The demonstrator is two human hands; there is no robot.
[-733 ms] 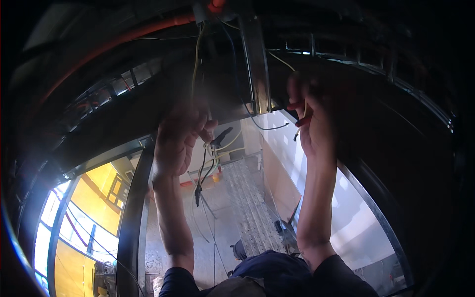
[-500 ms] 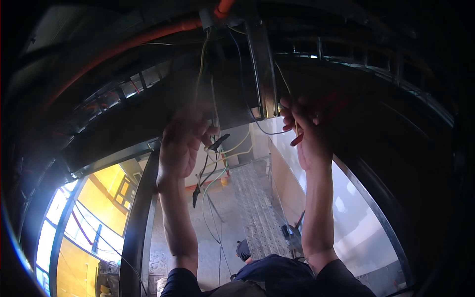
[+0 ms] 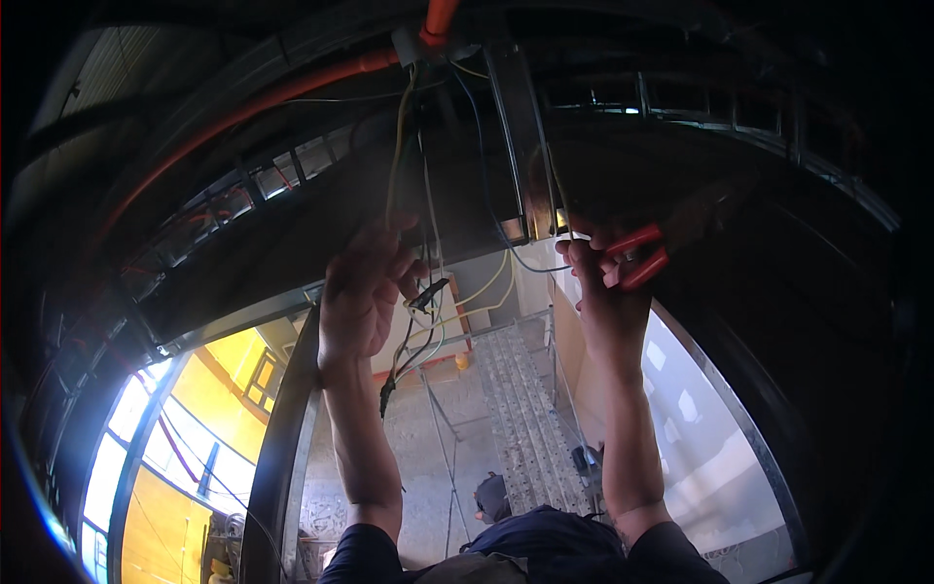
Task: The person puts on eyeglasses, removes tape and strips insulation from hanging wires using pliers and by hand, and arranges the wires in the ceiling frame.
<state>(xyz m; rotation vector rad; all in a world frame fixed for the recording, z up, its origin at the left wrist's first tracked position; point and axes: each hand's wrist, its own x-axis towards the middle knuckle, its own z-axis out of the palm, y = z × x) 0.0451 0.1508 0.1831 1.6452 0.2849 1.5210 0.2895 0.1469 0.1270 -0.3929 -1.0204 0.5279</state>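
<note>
Near a metal post [image 3: 522, 146], the right hand [image 3: 611, 297] holds pliers [image 3: 637, 239] (red-handled).

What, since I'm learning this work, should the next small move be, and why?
Perhaps draw the thin, yellow-coated wire toward the left hand: it runs down to the fingertips of the right hand, the red-handled hand tool held there points away from it, and the left hand is raised beside other thin hanging wires.
</note>
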